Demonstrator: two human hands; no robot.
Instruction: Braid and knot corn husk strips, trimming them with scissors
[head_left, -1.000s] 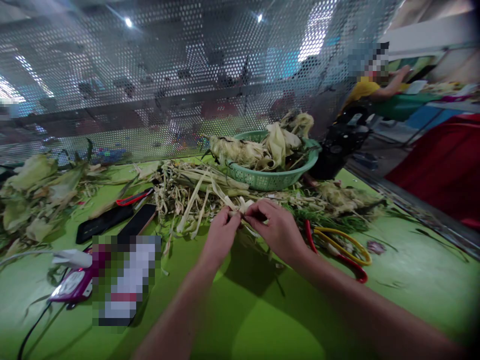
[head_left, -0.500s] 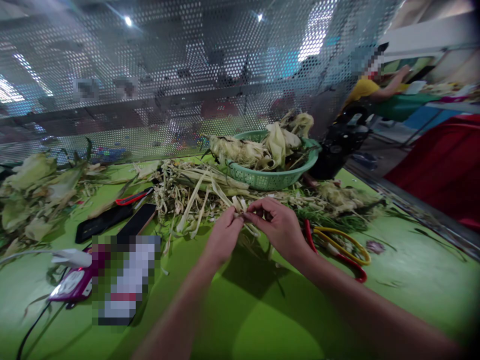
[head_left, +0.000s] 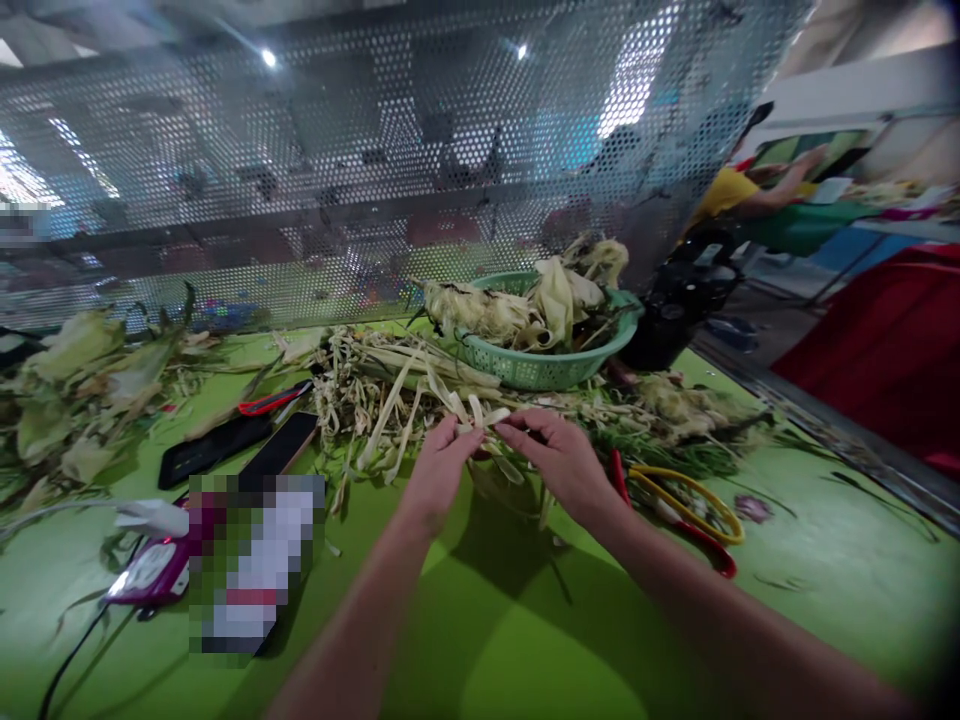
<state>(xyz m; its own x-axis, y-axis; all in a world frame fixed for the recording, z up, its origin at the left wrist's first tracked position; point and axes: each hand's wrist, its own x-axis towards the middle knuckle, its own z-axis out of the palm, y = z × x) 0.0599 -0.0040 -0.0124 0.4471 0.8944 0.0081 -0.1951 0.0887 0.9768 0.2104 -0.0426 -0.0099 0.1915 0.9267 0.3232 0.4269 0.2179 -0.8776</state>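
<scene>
My left hand (head_left: 441,468) and my right hand (head_left: 561,460) meet above the green table, fingertips close together. Between them is a pale corn husk strip (head_left: 477,408), looped and bent, with ends sticking up and hanging below. My left thumb and fingers pinch its left side. On the other side, my right thumb and forefinger pinch an end. Just behind my hands lies a heap of dried husk strips and stalks (head_left: 390,380). Exactly how the strip is folded or knotted is too small to make out.
A green basket (head_left: 525,372) of corn husks and silk stands behind. Scissors with red and yellow handles (head_left: 694,500) lie right, beside green sprigs. At left are a red cutter (head_left: 274,398), dark phones (head_left: 281,450), a purple power strip (head_left: 154,570) and more husks (head_left: 82,390). A perforated metal screen (head_left: 300,200) rises behind.
My hands have drawn slightly apart, and more of the pale husk strip shows between them, its loop opened wider. The view has shifted a little; the table items lie as before.
</scene>
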